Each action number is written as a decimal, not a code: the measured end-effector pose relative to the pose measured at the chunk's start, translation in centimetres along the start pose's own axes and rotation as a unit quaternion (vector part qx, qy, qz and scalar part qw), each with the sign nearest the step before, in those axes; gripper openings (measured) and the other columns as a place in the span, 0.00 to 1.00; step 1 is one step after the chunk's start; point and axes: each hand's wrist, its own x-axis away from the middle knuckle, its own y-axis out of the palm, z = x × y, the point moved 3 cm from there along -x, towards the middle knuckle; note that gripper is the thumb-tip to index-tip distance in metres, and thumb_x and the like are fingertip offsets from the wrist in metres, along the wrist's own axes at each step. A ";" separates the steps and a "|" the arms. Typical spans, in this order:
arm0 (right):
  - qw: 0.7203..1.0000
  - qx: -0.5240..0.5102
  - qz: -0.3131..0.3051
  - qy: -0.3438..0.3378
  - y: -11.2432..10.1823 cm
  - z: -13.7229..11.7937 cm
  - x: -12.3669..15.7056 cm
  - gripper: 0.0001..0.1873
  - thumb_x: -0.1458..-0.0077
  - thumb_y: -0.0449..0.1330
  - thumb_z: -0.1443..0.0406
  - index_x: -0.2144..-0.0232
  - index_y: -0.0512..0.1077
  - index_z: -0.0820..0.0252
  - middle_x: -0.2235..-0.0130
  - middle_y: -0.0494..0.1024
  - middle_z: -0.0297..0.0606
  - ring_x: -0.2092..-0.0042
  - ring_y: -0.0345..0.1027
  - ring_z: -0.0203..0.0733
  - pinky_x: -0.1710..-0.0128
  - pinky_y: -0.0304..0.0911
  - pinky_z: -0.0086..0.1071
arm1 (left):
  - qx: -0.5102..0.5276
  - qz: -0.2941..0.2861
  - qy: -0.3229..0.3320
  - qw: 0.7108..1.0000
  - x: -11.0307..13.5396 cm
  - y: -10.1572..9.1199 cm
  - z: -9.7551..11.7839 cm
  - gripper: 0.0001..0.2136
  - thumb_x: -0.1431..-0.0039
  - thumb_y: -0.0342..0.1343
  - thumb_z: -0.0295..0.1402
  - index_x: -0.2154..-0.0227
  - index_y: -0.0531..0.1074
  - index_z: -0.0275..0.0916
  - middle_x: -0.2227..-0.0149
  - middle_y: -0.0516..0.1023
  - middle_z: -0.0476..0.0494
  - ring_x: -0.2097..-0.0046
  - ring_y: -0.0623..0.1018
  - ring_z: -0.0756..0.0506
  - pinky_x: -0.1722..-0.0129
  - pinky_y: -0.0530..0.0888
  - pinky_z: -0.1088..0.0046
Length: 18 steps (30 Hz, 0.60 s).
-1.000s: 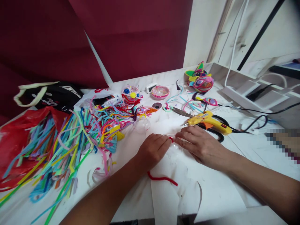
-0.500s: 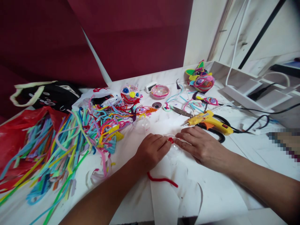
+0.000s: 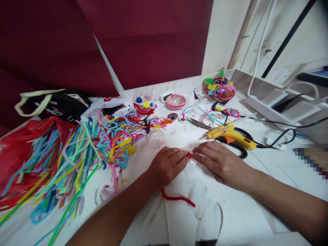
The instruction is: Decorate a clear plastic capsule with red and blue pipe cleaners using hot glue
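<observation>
A red pipe cleaner comes out from under my left hand, its free end lying loose over the table. Between my fingertips shows a small red coil, set on a clear plastic dome that is mostly covered. My left fingers are closed in a pinch at the coil. From the other side, my right hand presses its fingers together against the coil and dome; its thumb is hidden. Just beyond the right hand lies a yellow glue gun, with scissors partly beneath it.
On the left, loose pipe cleaners spill from a red plastic bag. Another clear dome is beyond my left hand. Decorated balls, a pink-rimmed bowl and a white timer stand at the back. A black cable runs right.
The view has shifted slightly, so everything sits a little lower and further right. Both hands keep almost the same hold at the red coil.
</observation>
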 end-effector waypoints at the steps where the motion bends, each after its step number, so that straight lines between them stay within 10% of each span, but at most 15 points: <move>1: 1.000 -0.010 0.007 0.003 -0.1 0.1 0.0 0.17 0.41 0.49 0.73 0.51 0.69 0.66 0.54 0.74 0.50 0.51 0.64 0.50 0.55 0.64 0.47 | 0.000 -0.001 0.005 1.000 0.1 0.1 0.0 0.08 0.39 0.50 0.24 0.58 0.71 0.32 0.55 0.78 0.38 0.55 0.75 0.43 0.61 0.71 0.66; 10: 0.980 -0.116 0.116 0.116 -0.8 0.9 0.3 0.05 0.43 0.57 0.68 0.63 0.70 0.61 0.62 0.74 0.43 0.60 0.69 0.42 0.59 0.67 0.36 | -0.012 0.004 0.022 1.000 0.1 0.0 -0.1 0.08 0.39 0.50 0.24 0.59 0.71 0.32 0.56 0.78 0.38 0.56 0.76 0.44 0.62 0.71 0.66; 18: 0.989 -0.094 0.075 0.081 0.5 0.5 -0.8 0.12 0.40 0.50 0.69 0.56 0.70 0.62 0.60 0.73 0.46 0.59 0.66 0.44 0.59 0.65 0.41 | -0.029 0.007 0.018 0.999 -0.3 -0.3 0.3 0.07 0.38 0.49 0.24 0.60 0.71 0.32 0.57 0.78 0.38 0.56 0.76 0.44 0.61 0.71 0.66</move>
